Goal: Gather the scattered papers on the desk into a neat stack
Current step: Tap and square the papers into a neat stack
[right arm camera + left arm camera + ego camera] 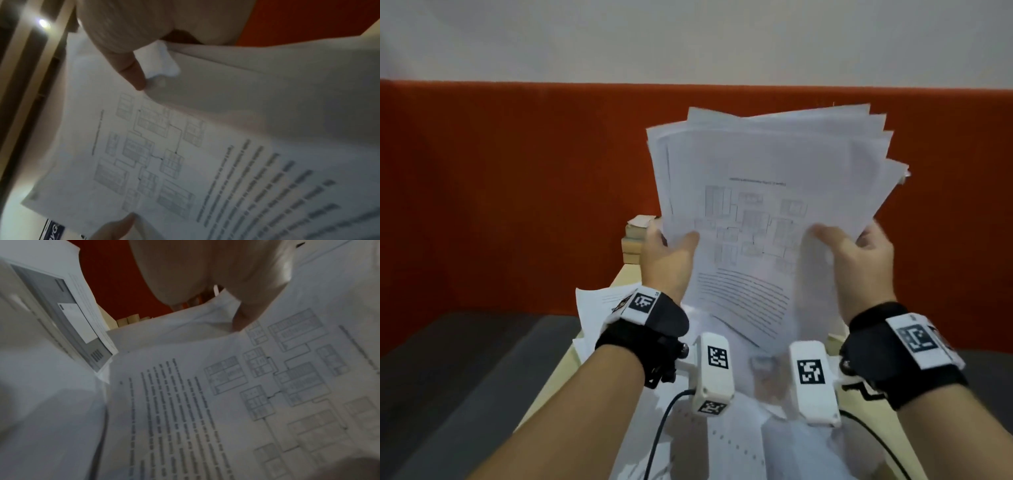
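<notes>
— Two hands hold one bunch of papers (pixel 763 192) up in the air, above the table (pixel 626 277).

— Who holds where?

— The left hand (pixel 671 260) pinches the bunch at 8 o'clock, thumb on the front page. The right hand (pixel 859 260) pinches it at 4 o'clock, thumb in front and fingers behind.

— Is the bunch neat?

— No. Its top edges fan out at 1 o'clock, so the sheets do not line up.

— How will it feel?

— Light and floppy, I think. Thin sheets bend and slide over each other, so a loose pinch could let some slip out. Holding both side edges low down seems best, then tapping the bottom edge on the table to line them up.

— Are more papers down there?

— Yes. Loose sheets (pixel 599 308) lie on the table at 7 o'clock, and more lie under the wrists.

— Any boxes or trays?

— None that I can see. A small pile of books (pixel 635 240) sits at the far end, just behind the left hand.
</notes>
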